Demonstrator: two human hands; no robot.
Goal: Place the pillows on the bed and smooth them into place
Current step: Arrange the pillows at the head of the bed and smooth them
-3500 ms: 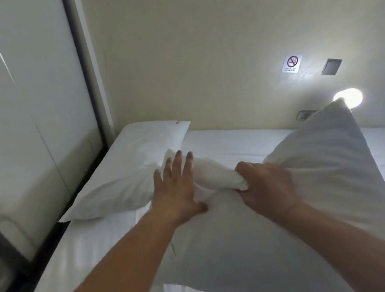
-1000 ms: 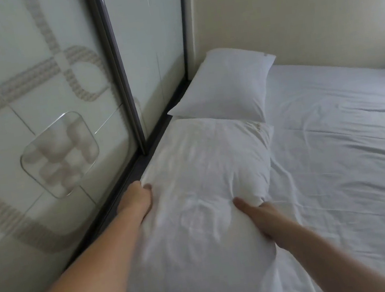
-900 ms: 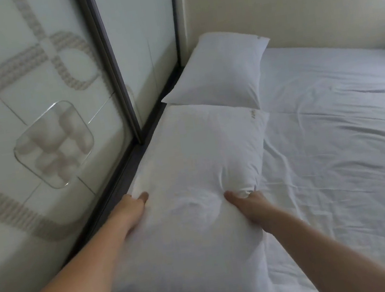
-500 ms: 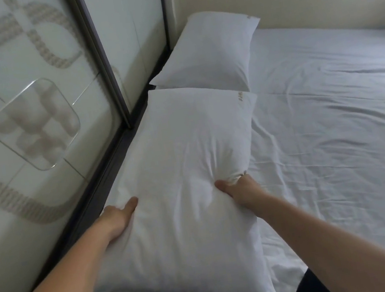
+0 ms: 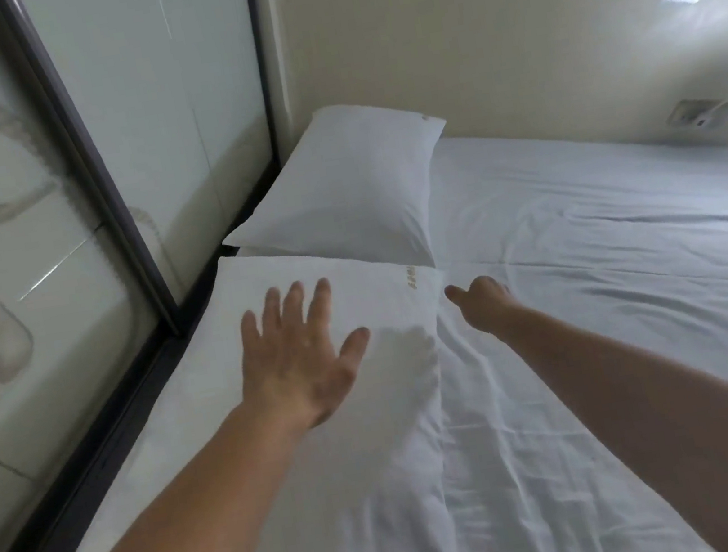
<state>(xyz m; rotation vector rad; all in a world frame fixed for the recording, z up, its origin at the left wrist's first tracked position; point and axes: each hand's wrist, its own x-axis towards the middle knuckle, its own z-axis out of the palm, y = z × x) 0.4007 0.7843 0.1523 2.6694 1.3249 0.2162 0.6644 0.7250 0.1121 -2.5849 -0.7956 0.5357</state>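
Head view, listed left to right for you. Glass panel (image 5: 35, 206) with dark frame, at 9 o'clock, running along the bed's left edge. Near pillow (image 5: 327, 423), at 6 to 7 o'clock: flat on the bed (image 5: 614, 285) against that edge. Your left hand (image 5: 298, 356) lies on its upper half, fingers (image 5: 293, 305) spread and released, palm down, grasping nothing. Far pillow (image 5: 341, 199), at 12 o'clock, in the corner; its near edge meets the near pillow's far edge. Your right hand (image 5: 481, 300), at 1 o'clock beside the near pillow's far right corner: curled loosely, whether it pinches fabric you cannot tell. Sheet at 3 o'clock, creased. No containers present. Progress, judged: both pillows placed; smoothing of the near one under way, some wrinkles left.
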